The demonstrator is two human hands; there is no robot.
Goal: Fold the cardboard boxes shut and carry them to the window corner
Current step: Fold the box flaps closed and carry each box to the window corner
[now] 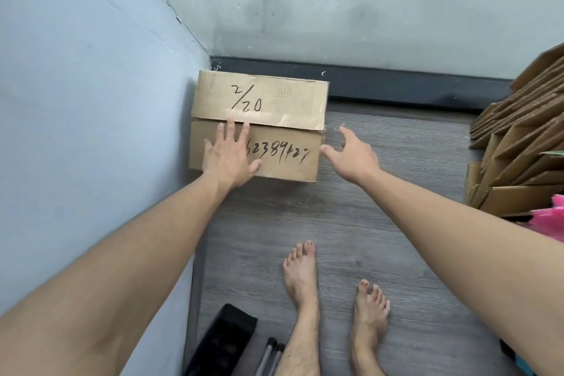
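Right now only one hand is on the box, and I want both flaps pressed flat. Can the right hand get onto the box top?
Probably yes. The right hand hangs open just beside the cardboard box's right edge, with nothing between them. The left hand covers only the near-left part, so the right side of the lid is bare.

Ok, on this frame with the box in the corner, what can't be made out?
- First character of the number on the cardboard box: covered by the left hand, head view.
- Right hand fingers: whether they touch the box's right side is unclear.
- Flattened cardboard stack and pink item: cut off by the right edge.
- Black object: cut off at the bottom edge.
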